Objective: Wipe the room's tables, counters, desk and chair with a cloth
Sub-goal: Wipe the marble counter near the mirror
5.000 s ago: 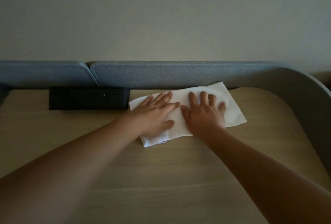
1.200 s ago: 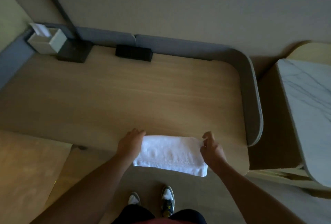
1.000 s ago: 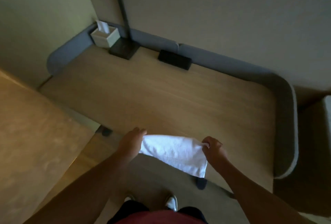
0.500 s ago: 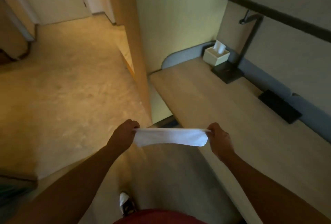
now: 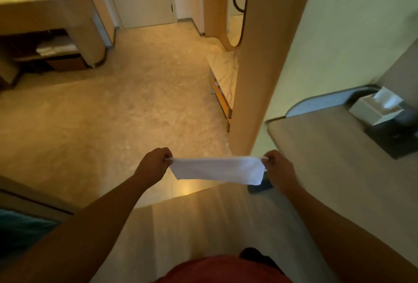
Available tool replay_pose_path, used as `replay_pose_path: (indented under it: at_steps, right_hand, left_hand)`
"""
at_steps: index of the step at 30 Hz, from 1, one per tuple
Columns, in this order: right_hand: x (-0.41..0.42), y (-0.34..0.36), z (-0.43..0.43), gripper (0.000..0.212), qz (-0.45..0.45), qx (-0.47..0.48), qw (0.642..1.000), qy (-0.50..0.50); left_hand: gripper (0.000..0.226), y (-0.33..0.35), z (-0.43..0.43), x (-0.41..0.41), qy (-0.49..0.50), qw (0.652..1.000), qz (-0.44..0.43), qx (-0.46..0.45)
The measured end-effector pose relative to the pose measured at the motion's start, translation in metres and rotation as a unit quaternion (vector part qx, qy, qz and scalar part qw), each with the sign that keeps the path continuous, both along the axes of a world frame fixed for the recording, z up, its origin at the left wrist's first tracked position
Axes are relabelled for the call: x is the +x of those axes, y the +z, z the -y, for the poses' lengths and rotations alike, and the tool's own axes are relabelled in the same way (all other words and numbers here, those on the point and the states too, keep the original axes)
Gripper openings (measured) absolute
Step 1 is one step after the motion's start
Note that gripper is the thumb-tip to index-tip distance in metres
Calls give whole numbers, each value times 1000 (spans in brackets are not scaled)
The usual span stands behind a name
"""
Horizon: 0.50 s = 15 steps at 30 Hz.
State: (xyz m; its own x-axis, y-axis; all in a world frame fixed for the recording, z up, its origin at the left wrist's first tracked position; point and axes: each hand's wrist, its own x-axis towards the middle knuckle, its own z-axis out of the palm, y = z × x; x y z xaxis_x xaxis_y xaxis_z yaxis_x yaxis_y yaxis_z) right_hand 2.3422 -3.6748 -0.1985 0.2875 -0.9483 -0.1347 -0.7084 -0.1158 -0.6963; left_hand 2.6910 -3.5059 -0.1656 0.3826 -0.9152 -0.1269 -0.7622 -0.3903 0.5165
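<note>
At the far left stands a rounded counter (image 5: 45, 14), with folded white towels (image 5: 56, 47) on the open shelf beneath it. The pale stone floor (image 5: 101, 110) spreads across the middle of the view. The left hand (image 5: 156, 162) is curled and pinches the left end of the white cloth (image 5: 217, 170). The cloth hangs stretched in the air between the two hands, above the floor and clear of every surface. The right hand (image 5: 277, 166) pinches the cloth's right end with its fingers curled. Behind it rises a wooden partition (image 5: 255, 79). To the right lies the wooden worktop (image 5: 334, 160), bearing a white tissue box (image 5: 375, 108) beside a dark lamp base (image 5: 393, 139).
</note>
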Motion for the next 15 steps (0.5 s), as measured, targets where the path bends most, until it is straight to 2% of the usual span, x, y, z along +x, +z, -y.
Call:
replay_pose_path:
  at_steps: [6,11,15]
  right_hand:
    - [99,-1,68,5,43,25,999,3]
    - [184,-11,141,9,94,72,993,15]
    - [252,-9,200,13,115,111,986,41]
  left_hand:
    - [10,-8,54,78,118,991,-57,-11]
    - [12,-17,118,134,161,984,-71,-21]
    - [15,-13,175,169,204,970,-128,-37]
